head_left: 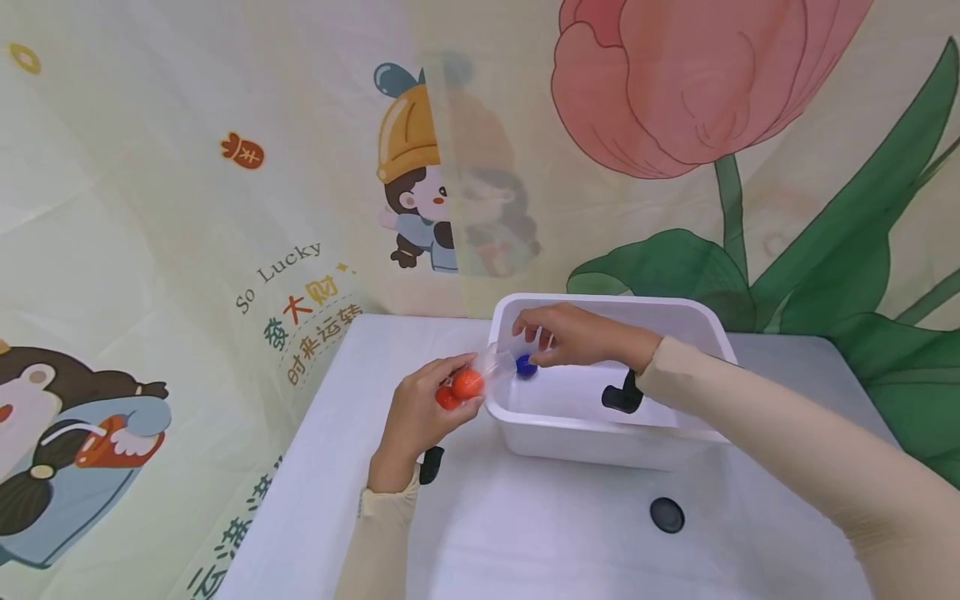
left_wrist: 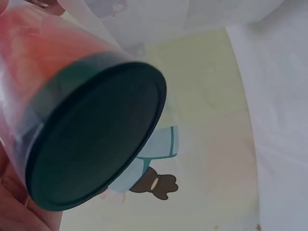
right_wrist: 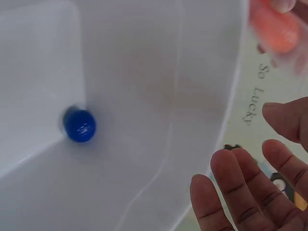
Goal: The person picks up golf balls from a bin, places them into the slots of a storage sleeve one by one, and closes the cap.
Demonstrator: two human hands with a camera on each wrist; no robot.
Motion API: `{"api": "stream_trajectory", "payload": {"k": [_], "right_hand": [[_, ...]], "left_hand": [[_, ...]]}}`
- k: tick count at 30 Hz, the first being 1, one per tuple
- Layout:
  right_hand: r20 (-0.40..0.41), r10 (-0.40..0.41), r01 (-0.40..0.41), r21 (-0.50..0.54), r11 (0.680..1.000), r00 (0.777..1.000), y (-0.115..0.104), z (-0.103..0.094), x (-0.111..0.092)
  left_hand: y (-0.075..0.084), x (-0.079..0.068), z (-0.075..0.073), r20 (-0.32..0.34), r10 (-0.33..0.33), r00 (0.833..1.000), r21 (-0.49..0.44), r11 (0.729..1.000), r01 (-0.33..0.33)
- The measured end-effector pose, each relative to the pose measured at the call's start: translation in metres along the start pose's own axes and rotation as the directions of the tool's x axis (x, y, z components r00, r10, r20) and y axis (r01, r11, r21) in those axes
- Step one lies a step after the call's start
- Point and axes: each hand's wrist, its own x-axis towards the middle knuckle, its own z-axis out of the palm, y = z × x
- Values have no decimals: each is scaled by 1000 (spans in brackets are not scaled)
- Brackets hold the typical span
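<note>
My left hand [head_left: 417, 412] grips a clear plastic jar [head_left: 495, 363] tilted at the left rim of a white tub [head_left: 600, 446]. Orange balls [head_left: 468, 383] show through its wall near the fingers. The left wrist view shows the jar's dark green round end [left_wrist: 98, 139] close up. Over the tub, my right hand [head_left: 573, 335] is held with fingers loosely bent and nothing in them. A blue ball [right_wrist: 80, 125] lies in the tub's corner on the floor, below the right hand.
On the white table [head_left: 480, 533], a round black lid [head_left: 667, 515] lies in front of the tub. Behind the table hangs a printed cloth [head_left: 315, 150] with cartoon figures and a large pink flower.
</note>
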Motion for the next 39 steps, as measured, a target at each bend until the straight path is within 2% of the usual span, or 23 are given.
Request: {"api": "stream_trajectory", "payload": {"k": [8, 19, 32, 39], "right_hand": [[9, 38, -38, -12, 999, 999, 31, 7, 9], [72, 165, -167, 25, 986, 984, 67, 37, 23], [80, 208, -207, -13, 978, 975, 91, 48, 32], [83, 216, -212, -56, 976, 973, 96, 53, 35]], "left_hand": [[-5, -3, -1, -42, 26, 999, -13, 1000, -26], [-5, -6, 3, -28, 7, 1000, -29, 1000, -8], [-6, -3, 2, -50, 33, 998, -44, 998, -35], [-5, -4, 2, -49, 20, 999, -50, 998, -22]]}}
